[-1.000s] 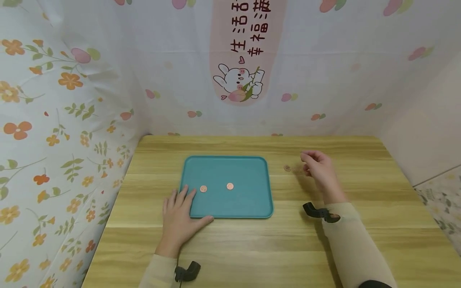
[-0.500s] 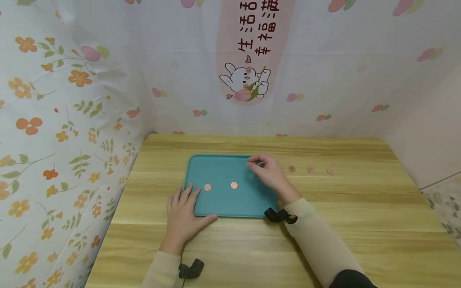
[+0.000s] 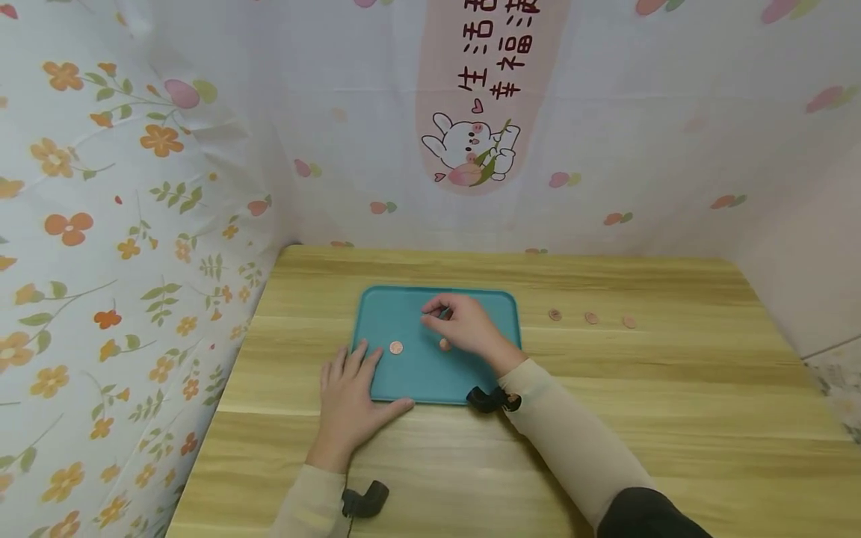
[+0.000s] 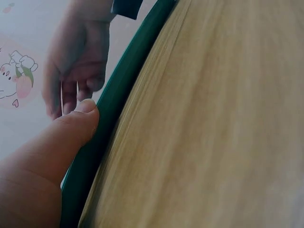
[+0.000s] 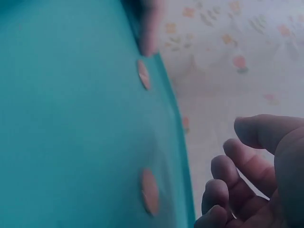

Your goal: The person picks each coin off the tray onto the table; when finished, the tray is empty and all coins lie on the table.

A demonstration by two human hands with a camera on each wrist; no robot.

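Observation:
A blue-green tray [image 3: 417, 388] lies on the wooden table. One copper coin [image 3: 396, 348] sits in it near my left fingers; a second coin [image 3: 444, 344] is partly covered by my right hand. My left hand [image 3: 350, 400] rests spread over the tray's near left corner, thumb along the front rim. My right hand [image 3: 464, 321] hovers above the tray, thumb and index fingertips brought close together in a pinch on a small coin, hidden behind the fingers. In the right wrist view, both tray coins show beyond the right hand [image 5: 256, 175].
Right of the tray, three coins lie in a row on the table: a near coin [image 3: 554, 315], a middle coin [image 3: 591, 318] and a far coin [image 3: 628, 322]. Patterned cloth [image 3: 363, 149] hangs behind the table and on its left.
My right hand has swept left from above the row of coins to over the tray, uncovering the row. My left hand keeps its place on the tray; the head view shifts slightly.

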